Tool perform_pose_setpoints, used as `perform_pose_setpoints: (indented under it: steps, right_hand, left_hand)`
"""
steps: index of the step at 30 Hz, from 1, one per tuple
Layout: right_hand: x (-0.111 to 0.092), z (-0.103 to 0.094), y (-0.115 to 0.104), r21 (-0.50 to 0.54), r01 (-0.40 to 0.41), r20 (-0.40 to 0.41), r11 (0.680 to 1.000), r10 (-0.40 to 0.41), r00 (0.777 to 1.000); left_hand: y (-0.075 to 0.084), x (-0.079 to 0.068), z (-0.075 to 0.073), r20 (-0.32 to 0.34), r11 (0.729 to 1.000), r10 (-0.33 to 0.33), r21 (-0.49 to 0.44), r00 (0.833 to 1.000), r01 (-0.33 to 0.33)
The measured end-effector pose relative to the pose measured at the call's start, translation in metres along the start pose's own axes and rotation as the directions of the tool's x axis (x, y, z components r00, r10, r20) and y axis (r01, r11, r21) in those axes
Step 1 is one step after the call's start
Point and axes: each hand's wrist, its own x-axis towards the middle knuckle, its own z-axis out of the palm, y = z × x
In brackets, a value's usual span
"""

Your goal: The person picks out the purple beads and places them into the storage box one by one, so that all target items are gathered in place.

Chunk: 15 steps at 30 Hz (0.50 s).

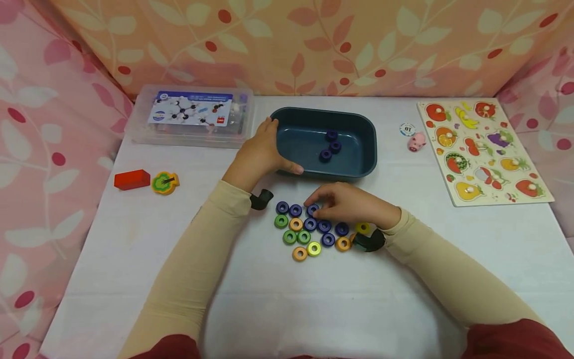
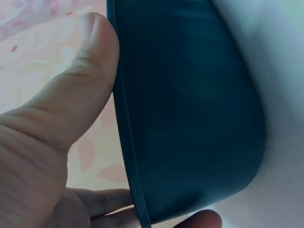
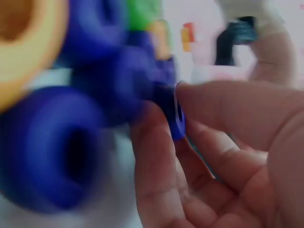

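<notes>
My left hand (image 1: 260,153) grips the left end of a dark teal plastic tub (image 1: 298,147), its thumb along the near rim and its fingers round the far left side. Inside the tub lie three purple-blue rings (image 1: 335,146). Over a loose group of small rings on the table, my right hand (image 1: 347,203) pinches a purple-blue ring (image 3: 176,116) between thumb and index finger. Around it are more purple-blue rings (image 1: 324,226), green rings (image 1: 290,237), orange rings (image 1: 300,254) and yellow rings (image 1: 314,249). The right wrist partly covers an orange ring.
A clear plastic case (image 1: 193,117) with a molecule label stands back left. Below it are a red block (image 1: 132,180) and a tree-shaped piece (image 1: 164,183). On the right lie a fruit puzzle board (image 1: 486,154), a pink pig figure (image 1: 416,142) and a round token (image 1: 407,129).
</notes>
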Motion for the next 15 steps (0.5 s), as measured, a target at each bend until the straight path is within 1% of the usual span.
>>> perform_pose_setpoints:
  steps: [3, 5, 8, 10, 11, 15]
  right_hand:
    - [-0.011, -0.016, -0.009, 0.047, -0.007, -0.034, 0.999, 0.008, 0.999]
    - [-0.016, -0.030, -0.015, 0.083, -0.023, -0.093, 0.996, 0.031, 0.995]
    - [-0.012, -0.051, -0.021, 0.144, -0.071, -0.187, 0.987, 0.098, 0.977]
    - [0.001, -0.064, -0.018, 0.174, -0.111, -0.234, 0.978, 0.150, 0.961]
    - [0.009, -0.069, -0.015, 0.173, -0.127, -0.251, 0.977, 0.168, 0.953]
    - [0.041, -0.082, 0.002, 0.123, -0.177, -0.301, 0.976, 0.207, 0.931]
  left_hand:
    - [0.000, -0.001, 0.000, -0.009, 1.000, 0.006, -0.006, 1.000, -0.006]
    - [0.000, -0.001, 0.000, -0.014, 1.000, 0.009, -0.012, 1.000, -0.009]
    - [0.000, -0.001, -0.001, -0.019, 1.000, 0.014, -0.015, 1.000, -0.015]
    - [0.000, -0.001, -0.001, -0.016, 1.000, 0.011, -0.014, 1.000, -0.011]
    - [-0.001, 0.000, -0.001, -0.015, 1.000, 0.009, -0.014, 1.000, -0.009]
    - [-0.001, 0.001, 0.001, -0.004, 1.000, 0.007, -0.014, 1.000, -0.007]
